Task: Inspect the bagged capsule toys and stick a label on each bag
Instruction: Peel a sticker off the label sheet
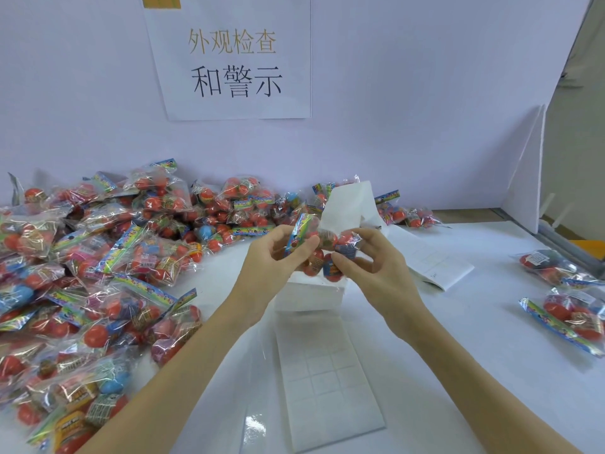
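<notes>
A clear bag of red capsule toys (322, 249) with a colourful header strip is held up over the middle of the white table. My left hand (278, 257) grips its header end, and my right hand (370, 260) pinches its other end between thumb and fingers. Below my hands lies a white label sheet (327, 375) with a grid of square stickers. A big heap of bagged capsule toys (98, 273) covers the table's left side. Two more bags (569, 296) lie at the right edge.
A white box (311, 293) stands just under the held bag, with folded white paper (350, 204) behind it. A printed sheet (435, 260) lies to the right. A paper sign (235, 60) hangs on the back wall. A white side panel (527, 178) bounds the right.
</notes>
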The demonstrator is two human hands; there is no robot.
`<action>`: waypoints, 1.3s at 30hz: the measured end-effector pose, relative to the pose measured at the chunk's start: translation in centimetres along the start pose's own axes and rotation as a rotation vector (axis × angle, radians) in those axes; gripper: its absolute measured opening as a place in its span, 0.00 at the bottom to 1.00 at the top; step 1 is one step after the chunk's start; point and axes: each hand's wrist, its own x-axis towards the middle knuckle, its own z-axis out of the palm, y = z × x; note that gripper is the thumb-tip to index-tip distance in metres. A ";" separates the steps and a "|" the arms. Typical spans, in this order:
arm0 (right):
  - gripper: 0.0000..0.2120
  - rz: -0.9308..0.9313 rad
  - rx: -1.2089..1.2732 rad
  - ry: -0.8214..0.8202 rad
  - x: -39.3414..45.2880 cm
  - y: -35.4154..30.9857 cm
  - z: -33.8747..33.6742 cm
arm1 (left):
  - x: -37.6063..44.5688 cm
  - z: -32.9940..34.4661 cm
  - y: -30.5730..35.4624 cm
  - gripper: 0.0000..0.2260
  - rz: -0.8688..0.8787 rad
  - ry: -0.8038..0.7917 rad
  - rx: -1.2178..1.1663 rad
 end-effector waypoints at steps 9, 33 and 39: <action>0.10 -0.028 0.109 -0.008 -0.1 -0.4 0.0 | 0.3 -0.6 0.1 0.02 0.039 0.057 0.077; 0.12 -0.126 -0.031 -0.059 -0.7 -0.8 0.7 | 0.2 -0.4 0.7 0.06 -0.050 0.150 -0.052; 0.11 0.078 0.159 -0.013 0.0 -0.6 -0.1 | 0.3 -1.0 0.9 0.09 0.006 0.059 0.009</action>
